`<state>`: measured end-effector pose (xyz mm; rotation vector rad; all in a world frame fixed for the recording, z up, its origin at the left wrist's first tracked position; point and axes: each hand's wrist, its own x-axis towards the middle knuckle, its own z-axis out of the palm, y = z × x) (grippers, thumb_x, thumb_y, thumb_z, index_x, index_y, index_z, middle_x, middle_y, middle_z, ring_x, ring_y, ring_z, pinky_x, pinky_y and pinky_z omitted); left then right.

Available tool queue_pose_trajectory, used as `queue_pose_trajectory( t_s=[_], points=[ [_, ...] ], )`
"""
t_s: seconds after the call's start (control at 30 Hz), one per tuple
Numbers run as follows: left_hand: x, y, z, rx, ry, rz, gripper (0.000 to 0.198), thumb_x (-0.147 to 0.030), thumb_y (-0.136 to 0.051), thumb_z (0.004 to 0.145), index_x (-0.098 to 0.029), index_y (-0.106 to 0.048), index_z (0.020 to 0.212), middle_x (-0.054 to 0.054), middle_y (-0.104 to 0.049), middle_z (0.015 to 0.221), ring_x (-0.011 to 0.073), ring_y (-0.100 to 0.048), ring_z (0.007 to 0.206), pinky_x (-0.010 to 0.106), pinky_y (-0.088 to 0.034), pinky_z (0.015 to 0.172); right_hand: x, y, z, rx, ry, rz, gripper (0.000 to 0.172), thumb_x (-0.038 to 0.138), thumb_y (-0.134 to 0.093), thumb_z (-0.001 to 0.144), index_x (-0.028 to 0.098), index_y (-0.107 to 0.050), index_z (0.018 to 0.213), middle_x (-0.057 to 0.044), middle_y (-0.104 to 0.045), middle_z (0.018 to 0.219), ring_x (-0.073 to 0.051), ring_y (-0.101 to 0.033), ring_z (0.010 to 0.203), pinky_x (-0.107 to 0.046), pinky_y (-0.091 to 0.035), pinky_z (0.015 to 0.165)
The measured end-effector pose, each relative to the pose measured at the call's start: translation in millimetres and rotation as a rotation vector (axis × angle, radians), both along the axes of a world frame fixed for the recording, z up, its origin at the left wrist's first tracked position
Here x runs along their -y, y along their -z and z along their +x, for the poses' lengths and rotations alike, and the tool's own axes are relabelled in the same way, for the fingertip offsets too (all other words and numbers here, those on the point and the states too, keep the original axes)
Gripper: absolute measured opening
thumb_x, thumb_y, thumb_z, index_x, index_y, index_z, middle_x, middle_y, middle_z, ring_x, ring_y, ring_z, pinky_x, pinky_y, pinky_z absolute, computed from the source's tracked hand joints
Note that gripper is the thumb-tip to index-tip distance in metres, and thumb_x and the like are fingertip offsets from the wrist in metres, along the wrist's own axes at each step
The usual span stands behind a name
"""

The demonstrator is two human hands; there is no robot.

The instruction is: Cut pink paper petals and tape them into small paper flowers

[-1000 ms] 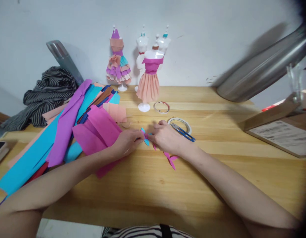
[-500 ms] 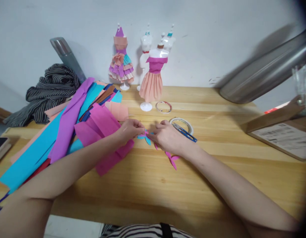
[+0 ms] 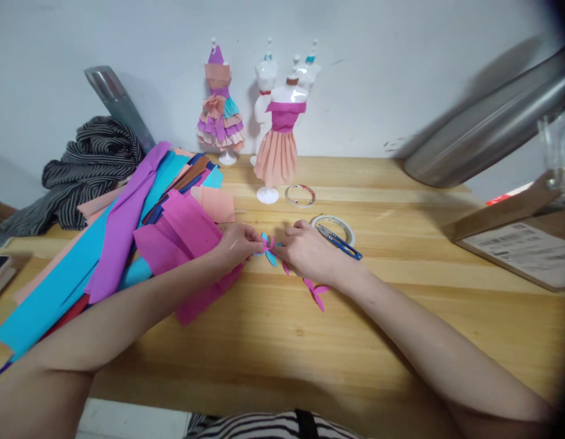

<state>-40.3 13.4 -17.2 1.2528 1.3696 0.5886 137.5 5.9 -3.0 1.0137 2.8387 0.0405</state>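
Between my hands is a small paper flower [image 3: 271, 257] with blue petals and pink ones on top. My left hand [image 3: 236, 245] pinches it from the left, thumb and forefinger together at a petal. From the other side, my right hand [image 3: 306, 251] holds it with the forefinger pressed near its middle and the other fingers curled. Loose pink paper petals [image 3: 317, 295] lie on the table just below my right hand. Behind that hand, blue thread snips [image 3: 339, 242] rest across a roll of tape [image 3: 332, 218].
Pink crepe paper [image 3: 181, 228] and other coloured sheets [image 3: 49, 285] are heaped at left beside a striped cloth [image 3: 92, 160]. Mini mannequins in paper dresses [image 3: 276, 160] stand at the back, near a bangle [image 3: 289, 203]. A metal flask [image 3: 481, 131] and a cardboard box [image 3: 506, 210] are at right.
More of the flower's blue and pink petals now show upright between my fingers. My hands stay in nearly the same place, and the whole view has shifted slightly.
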Motion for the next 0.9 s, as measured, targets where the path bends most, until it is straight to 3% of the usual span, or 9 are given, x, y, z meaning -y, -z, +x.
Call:
queue_pose_trajectory(
  t_s=[0.23,0.4,0.57,0.67,0.73,0.9],
  points=[
    [2.4,3.2,-0.4,-0.045,0.022,0.084,0.012,-0.005,-0.057,0.071,-0.015,-0.051,0.066,-0.008,-0.053,0.048,0.0031,-0.039,0.029,0.015,-0.029,0.032,-0.6,2.5,0.0,-0.016,0.006,0.002,0.013,0.018,-0.056,0.085,0.015,-0.069,0.086,-0.008,-0.067,0.077,-0.020,-0.050,0.078,-0.034,-0.017,0.066],
    [5.9,-9.7,1.1,-0.181,0.081,0.098,0.011,-0.005,-0.052,0.070,-0.015,-0.058,0.068,-0.010,-0.042,0.037,0.0070,-0.041,0.028,0.016,-0.031,0.033,0.0,3.6,1.6,-0.025,-0.006,0.024,0.014,0.019,-0.057,0.084,0.015,-0.070,0.087,-0.008,-0.066,0.070,-0.021,-0.050,0.077,-0.034,-0.017,0.066],
    [0.7,-18.8,-4.5,-0.241,0.210,0.078,0.017,-0.020,-0.051,0.074,-0.014,-0.059,0.060,-0.005,-0.044,0.032,0.0109,-0.045,0.028,0.018,-0.031,0.033,-0.5,5.3,2.1,-0.019,-0.007,0.018,0.015,0.020,-0.056,0.085,0.016,-0.070,0.083,-0.008,-0.067,0.072,-0.021,-0.050,0.078,-0.034,-0.018,0.067],
    [-4.0,-9.6,-7.3,-0.238,0.268,0.155,0.021,-0.027,-0.053,0.075,-0.014,-0.058,0.058,-0.003,-0.046,0.035,0.0107,-0.046,0.032,0.019,-0.030,0.035,-0.8,4.6,1.2,-0.011,-0.004,0.009,0.014,0.019,-0.057,0.085,0.015,-0.069,0.082,-0.009,-0.067,0.071,-0.020,-0.050,0.077,-0.034,-0.018,0.067],
    [-7.0,0.7,-7.8,-0.224,0.326,0.332,0.017,-0.024,-0.058,0.071,-0.013,-0.060,0.058,-0.001,-0.055,0.045,0.0091,-0.049,0.041,0.018,-0.032,0.041,-0.7,3.5,0.7,-0.007,0.006,0.000,0.014,0.020,-0.057,0.085,0.015,-0.069,0.081,-0.009,-0.067,0.071,-0.020,-0.050,0.077,-0.034,-0.018,0.067],
    [-11.0,13.6,-7.5,-0.324,0.335,0.517,0.011,-0.021,-0.062,0.072,-0.012,-0.066,0.066,0.002,-0.064,0.061,0.0107,-0.054,0.056,0.020,-0.036,0.052,0.1,2.1,1.0,0.007,0.001,-0.006,0.014,0.021,-0.058,0.085,0.015,-0.069,0.080,-0.009,-0.067,0.073,-0.021,-0.051,0.079,-0.034,-0.018,0.066]
  ],
)
